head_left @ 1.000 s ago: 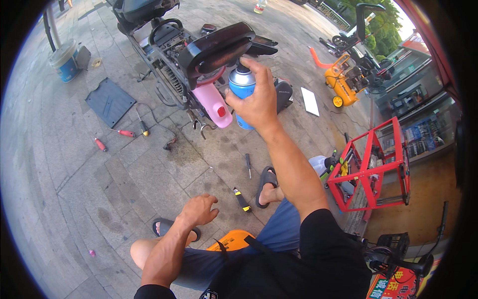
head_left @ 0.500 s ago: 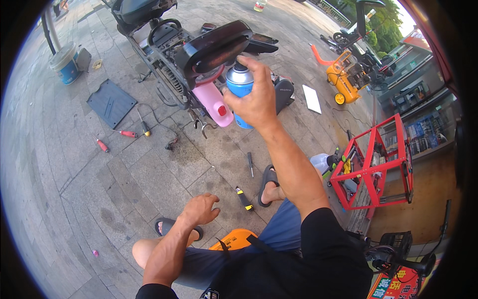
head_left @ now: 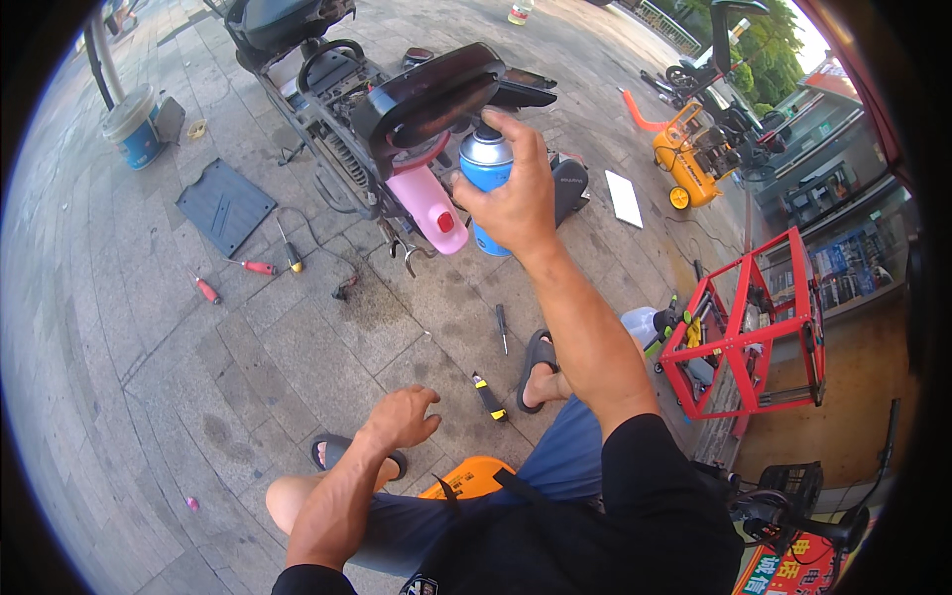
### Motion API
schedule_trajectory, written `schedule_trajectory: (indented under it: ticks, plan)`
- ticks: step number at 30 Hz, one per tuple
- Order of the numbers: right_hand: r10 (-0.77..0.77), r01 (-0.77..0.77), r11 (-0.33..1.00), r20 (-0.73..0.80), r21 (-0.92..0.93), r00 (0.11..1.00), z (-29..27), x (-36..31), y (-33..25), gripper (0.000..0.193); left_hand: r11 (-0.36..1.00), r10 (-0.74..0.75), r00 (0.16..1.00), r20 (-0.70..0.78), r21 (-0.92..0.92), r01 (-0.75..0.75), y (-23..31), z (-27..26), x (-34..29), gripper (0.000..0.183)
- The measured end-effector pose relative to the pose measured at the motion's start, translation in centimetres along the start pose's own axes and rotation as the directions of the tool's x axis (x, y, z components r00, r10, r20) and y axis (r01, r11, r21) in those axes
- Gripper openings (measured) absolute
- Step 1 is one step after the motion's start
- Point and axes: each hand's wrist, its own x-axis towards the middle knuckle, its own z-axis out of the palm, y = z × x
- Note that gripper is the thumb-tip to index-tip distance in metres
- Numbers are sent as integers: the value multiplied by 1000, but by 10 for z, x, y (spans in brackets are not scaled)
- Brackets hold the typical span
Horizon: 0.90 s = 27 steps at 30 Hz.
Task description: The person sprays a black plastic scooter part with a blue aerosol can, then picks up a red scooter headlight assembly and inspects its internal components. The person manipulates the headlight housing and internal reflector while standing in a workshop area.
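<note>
Up in front of me, my right hand [head_left: 518,193] is wrapped around a blue spray can [head_left: 485,171] with a silver shoulder, its index finger on the black nozzle. The can is upright beside the tail of a partly stripped scooter [head_left: 342,124]. Close to its left are a dark curved tail part [head_left: 431,94] and a pink rear mudguard [head_left: 428,206] with a red reflector. The spray opening is hidden, and no spray can be made out. My left hand [head_left: 402,416] hovers over my left knee, fingers loosely bent and apart, holding nothing.
Several screwdrivers [head_left: 289,246] and a dark flat panel [head_left: 226,206] lie on the paving at left. A yellow-black cutter [head_left: 488,399] lies between my feet. On the right stand a red tool cart [head_left: 739,332] and a yellow air compressor [head_left: 687,159]. A blue bucket [head_left: 135,134] is far left.
My right hand and the spray can have shifted slightly to the right. The whole view has also slid a little; my left hand keeps its pose.
</note>
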Motion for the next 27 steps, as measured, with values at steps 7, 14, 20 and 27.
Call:
schedule_trajectory:
  ticks: [7,14,20,27]
  plan:
    - [47,-46,997,17,-56,999,-7,4,2,69,1000,6,1000,-11,6,-6,0,1,1,37]
    - [68,-67,996,24,-62,997,-10,8,5,68,1000,10,1000,-5,24,-10,0,1,1,38]
    - [75,-71,996,73,-56,994,-13,11,6,69,999,8,1000,-2,44,-8,0,2,3,37]
    - [20,-14,998,105,-62,994,-19,17,11,69,999,13,1000,-3,34,-13,-2,4,4,37]
